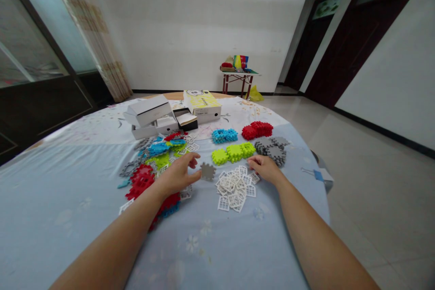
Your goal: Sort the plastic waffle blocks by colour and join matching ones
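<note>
My left hand [181, 173] is over the right edge of a mixed heap, thumb and fingers apart. Just off its thumb tip lies a flat grey notched building piece [208, 171]. My right hand [267, 167] has its fingers curled together between the grey notched pieces [272, 149] and a pile of white lattice window pieces [234, 186]; whether it holds anything is hidden. Lime green notched pieces [234, 152] stand in a row ahead of both hands. Behind them are blue pieces [224, 135] and red pieces [257, 130]. Red plates [141, 181] lie in the mixed heap under my left forearm.
Open white boxes [149, 111], a small black box [185, 119] and a white-and-yellow box [202, 105] stand at the back of the round table with its pale blue cloth [84, 217]. A blue clip [318, 175] sits at the right edge. A small table [239, 74] stands by the wall.
</note>
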`<action>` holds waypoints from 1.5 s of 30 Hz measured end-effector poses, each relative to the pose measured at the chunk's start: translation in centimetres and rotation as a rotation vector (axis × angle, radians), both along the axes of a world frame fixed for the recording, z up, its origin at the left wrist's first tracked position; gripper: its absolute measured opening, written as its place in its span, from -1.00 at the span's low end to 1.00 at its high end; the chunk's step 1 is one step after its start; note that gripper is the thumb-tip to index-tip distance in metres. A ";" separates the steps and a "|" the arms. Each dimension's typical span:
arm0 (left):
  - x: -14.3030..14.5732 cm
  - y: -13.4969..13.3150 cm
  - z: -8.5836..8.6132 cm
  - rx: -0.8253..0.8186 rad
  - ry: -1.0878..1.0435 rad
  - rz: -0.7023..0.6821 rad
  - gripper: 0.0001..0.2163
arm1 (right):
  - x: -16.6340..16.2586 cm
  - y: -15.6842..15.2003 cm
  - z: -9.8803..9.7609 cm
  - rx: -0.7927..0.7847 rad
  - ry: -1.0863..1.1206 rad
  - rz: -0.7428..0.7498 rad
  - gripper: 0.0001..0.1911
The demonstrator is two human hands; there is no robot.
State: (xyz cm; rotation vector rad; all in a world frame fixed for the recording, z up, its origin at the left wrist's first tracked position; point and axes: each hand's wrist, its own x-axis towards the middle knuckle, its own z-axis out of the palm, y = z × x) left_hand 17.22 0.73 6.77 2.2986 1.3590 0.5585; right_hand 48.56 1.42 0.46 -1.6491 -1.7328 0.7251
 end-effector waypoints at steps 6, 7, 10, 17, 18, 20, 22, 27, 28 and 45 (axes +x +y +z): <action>-0.1 0.6 -1.0 0.097 0.088 0.027 -0.67 | 0.0 0.0 -0.1 0.012 -0.004 -0.003 -0.69; 0.0 0.6 -1.1 0.109 0.109 0.032 -0.65 | 0.0 0.0 -0.1 0.015 -0.006 -0.001 -0.68; 0.6 0.4 -1.5 0.132 0.171 0.011 -0.59 | 0.0 0.0 -0.1 0.023 -0.015 0.005 -0.67; 1.7 0.1 -1.8 0.118 0.308 -0.164 -0.81 | 0.0 0.0 -0.1 0.028 -0.023 -0.003 -0.68; 1.7 0.1 -1.7 0.133 0.310 -0.158 -0.82 | 0.0 0.0 -0.1 0.029 -0.022 -0.005 -0.68; 1.5 0.0 -1.2 0.156 0.288 -0.139 -0.81 | 0.0 0.0 -0.1 0.031 -0.019 -0.007 -0.68; 1.2 0.0 -0.6 0.137 0.235 -0.117 -0.77 | 0.0 0.0 -0.1 0.031 -0.017 -0.006 -0.69; -0.2 0.8 0.5 0.016 0.164 -0.025 -0.64 | 0.0 -0.1 0.0 0.032 -0.008 0.002 -0.69; -0.4 1.0 0.5 0.018 0.186 0.014 -0.64 | 0.0 -0.1 0.0 0.033 -0.006 0.005 -0.69; 1.7 0.7 -0.9 0.122 0.567 0.282 -0.45 | -0.4 0.0 0.5 0.078 -0.050 -0.002 -0.76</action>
